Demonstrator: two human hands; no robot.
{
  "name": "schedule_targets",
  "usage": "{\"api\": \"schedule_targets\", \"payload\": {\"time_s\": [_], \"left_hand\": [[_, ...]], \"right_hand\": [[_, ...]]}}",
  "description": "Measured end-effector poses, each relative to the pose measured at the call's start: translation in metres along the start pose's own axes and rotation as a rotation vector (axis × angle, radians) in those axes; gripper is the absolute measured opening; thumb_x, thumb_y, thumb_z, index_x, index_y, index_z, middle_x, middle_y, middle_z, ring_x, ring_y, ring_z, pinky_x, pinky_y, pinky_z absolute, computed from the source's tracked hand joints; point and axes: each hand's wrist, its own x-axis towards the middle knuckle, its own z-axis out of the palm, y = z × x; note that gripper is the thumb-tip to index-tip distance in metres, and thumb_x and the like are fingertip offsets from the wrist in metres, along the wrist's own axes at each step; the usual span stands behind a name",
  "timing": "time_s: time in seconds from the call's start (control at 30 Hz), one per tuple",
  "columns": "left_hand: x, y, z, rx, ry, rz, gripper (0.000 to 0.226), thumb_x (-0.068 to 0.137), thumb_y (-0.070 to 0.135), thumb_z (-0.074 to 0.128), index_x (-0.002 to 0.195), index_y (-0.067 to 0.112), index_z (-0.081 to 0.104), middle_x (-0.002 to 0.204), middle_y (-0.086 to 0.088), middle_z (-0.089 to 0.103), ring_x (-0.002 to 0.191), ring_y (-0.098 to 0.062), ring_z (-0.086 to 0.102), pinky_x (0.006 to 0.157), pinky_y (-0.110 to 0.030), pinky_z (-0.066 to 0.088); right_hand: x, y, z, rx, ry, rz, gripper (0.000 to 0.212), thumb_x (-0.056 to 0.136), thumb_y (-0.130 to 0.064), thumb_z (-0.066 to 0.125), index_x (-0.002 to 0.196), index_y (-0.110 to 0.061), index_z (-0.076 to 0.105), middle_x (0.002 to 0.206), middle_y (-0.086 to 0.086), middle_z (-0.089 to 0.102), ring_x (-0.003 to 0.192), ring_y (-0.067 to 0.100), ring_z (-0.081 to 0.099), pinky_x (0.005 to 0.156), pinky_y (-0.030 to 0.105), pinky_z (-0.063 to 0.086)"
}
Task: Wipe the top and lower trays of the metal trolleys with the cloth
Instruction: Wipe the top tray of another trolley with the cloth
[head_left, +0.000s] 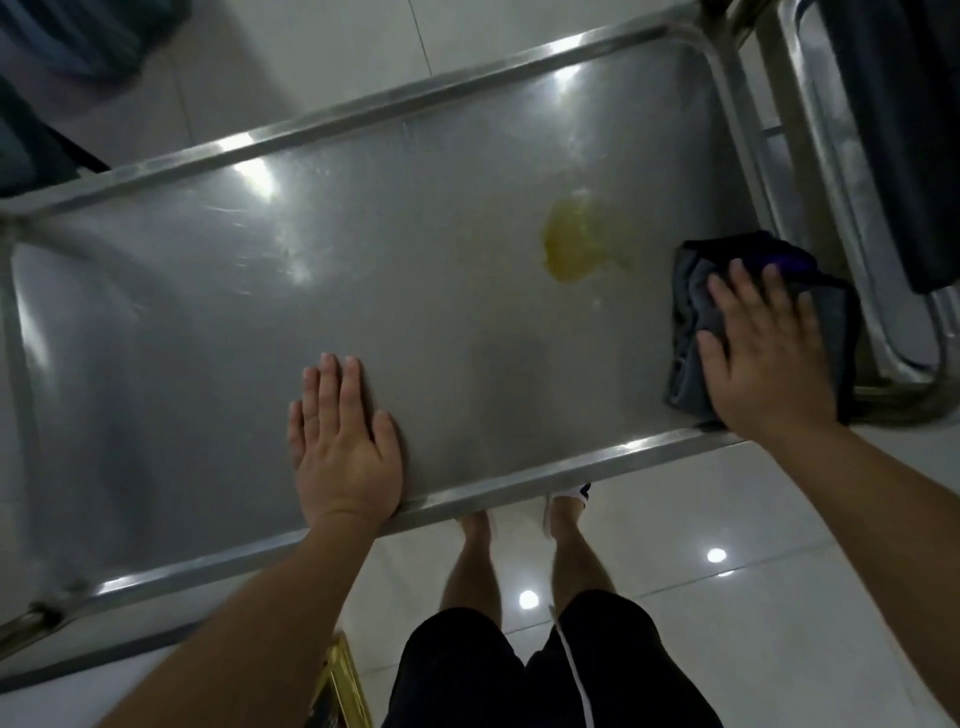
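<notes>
The top tray (218, 322) of a steel trolley fills most of the head view, seen from above. A yellow smear (571, 244) lies on it right of centre. A folded dark grey cloth (691, 291) with a purple patch sits at the tray's right end. My right hand (763, 348) presses flat on the cloth with straight, spread fingers. My left hand (343, 447) rests flat on the bare metal near the front rim, fingers straight and together. The lower tray is hidden beneath the top one.
A second metal trolley (841, 171) stands close at the right, with a dark item (904, 130) on it. White tiled floor (779, 545) surrounds the trolleys. My legs and feet stand just under the front rim. A gold-edged object (337, 686) is at the bottom.
</notes>
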Motion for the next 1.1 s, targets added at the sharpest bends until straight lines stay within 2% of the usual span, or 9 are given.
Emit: {"api": "schedule_targets", "payload": {"time_s": [0.1, 0.2, 0.4, 0.5, 0.6, 0.77, 0.9, 1.0, 1.1], "left_hand": [[0.000, -0.001, 0.001, 0.007, 0.000, 0.003, 0.069, 0.105, 0.046, 0.030, 0.169, 0.031, 0.009, 0.177, 0.005, 0.006, 0.163, -0.011, -0.004, 0.130, -0.036, -0.006], [0.000, 0.000, 0.002, 0.021, -0.007, 0.001, 0.070, 0.105, 0.047, 0.029, 0.169, 0.029, 0.008, 0.178, 0.006, 0.004, 0.162, -0.011, -0.006, 0.131, -0.037, -0.005], [-0.001, 0.000, 0.004, 0.045, -0.015, 0.010, 0.069, 0.105, 0.044, 0.028, 0.170, 0.026, 0.009, 0.178, 0.004, 0.003, 0.163, -0.013, -0.005, 0.131, -0.039, -0.003], [-0.001, 0.001, 0.003, 0.067, -0.029, 0.013, 0.068, 0.107, 0.044, 0.024, 0.170, 0.026, 0.006, 0.178, 0.004, 0.000, 0.163, -0.012, -0.007, 0.131, -0.039, -0.004], [-0.001, 0.002, 0.001, 0.049, -0.049, 0.006, 0.069, 0.106, 0.045, 0.025, 0.170, 0.027, 0.006, 0.178, 0.005, 0.000, 0.162, -0.011, -0.008, 0.131, -0.039, -0.004], [-0.002, 0.001, -0.003, 0.035, -0.067, 0.009, 0.070, 0.106, 0.046, 0.025, 0.170, 0.025, 0.007, 0.178, 0.005, -0.001, 0.162, -0.011, -0.010, 0.132, -0.042, -0.002], [-0.002, 0.002, -0.002, 0.032, -0.074, 0.011, 0.070, 0.106, 0.045, 0.025, 0.170, 0.025, 0.005, 0.177, 0.005, -0.004, 0.162, -0.012, -0.011, 0.132, -0.044, 0.000], [-0.002, 0.001, 0.000, 0.037, -0.069, 0.015, 0.071, 0.106, 0.045, 0.026, 0.170, 0.025, 0.003, 0.177, 0.005, -0.005, 0.162, -0.014, -0.010, 0.132, -0.044, -0.001], [-0.001, 0.001, 0.002, 0.055, -0.064, 0.028, 0.071, 0.106, 0.044, 0.027, 0.170, 0.024, 0.003, 0.178, 0.004, -0.005, 0.163, -0.016, -0.009, 0.131, -0.044, -0.001]], "right_hand": [[-0.002, -0.027, 0.002, -0.002, 0.031, 0.084, 0.066, 0.106, -0.053, 0.019, 0.165, -0.026, 0.013, 0.173, 0.002, 0.014, 0.159, 0.030, 0.007, 0.126, 0.057, 0.010], [-0.003, -0.097, 0.009, 0.016, 0.071, 0.124, 0.068, 0.105, -0.051, 0.025, 0.165, -0.019, 0.019, 0.172, 0.006, 0.018, 0.158, 0.035, 0.010, 0.126, 0.058, 0.011], [0.002, -0.266, 0.023, 0.087, 0.046, -0.372, 0.067, 0.105, -0.050, 0.030, 0.165, -0.023, 0.019, 0.173, -0.002, 0.011, 0.160, 0.028, 0.003, 0.126, 0.055, 0.009], [0.016, -0.286, 0.022, 0.010, 0.007, -0.576, 0.066, 0.107, -0.051, 0.025, 0.166, -0.025, 0.012, 0.174, -0.004, 0.003, 0.160, 0.024, -0.006, 0.127, 0.052, 0.000], [0.027, -0.262, 0.021, 0.014, 0.020, -0.640, 0.066, 0.106, -0.052, 0.027, 0.166, -0.027, 0.016, 0.173, -0.006, 0.007, 0.160, 0.021, -0.002, 0.128, 0.049, 0.000], [0.079, -0.167, 0.003, 0.063, 0.098, -0.343, 0.068, 0.100, -0.050, 0.040, 0.163, -0.027, 0.030, 0.171, -0.004, 0.023, 0.158, 0.024, 0.016, 0.127, 0.048, 0.006], [0.109, -0.088, -0.017, 0.118, 0.127, 0.212, 0.069, 0.102, -0.054, 0.024, 0.165, -0.026, 0.020, 0.173, -0.002, 0.014, 0.159, 0.027, 0.008, 0.127, 0.054, 0.005], [0.113, -0.108, -0.021, 0.167, 0.156, 0.500, 0.070, 0.101, -0.053, 0.017, 0.166, -0.024, 0.015, 0.174, -0.002, 0.009, 0.160, 0.028, 0.004, 0.126, 0.058, 0.006], [0.108, -0.178, -0.020, 0.206, 0.171, 0.455, 0.070, 0.103, -0.049, 0.026, 0.165, -0.018, 0.020, 0.173, 0.003, 0.014, 0.159, 0.033, 0.008, 0.126, 0.059, 0.007]]}}
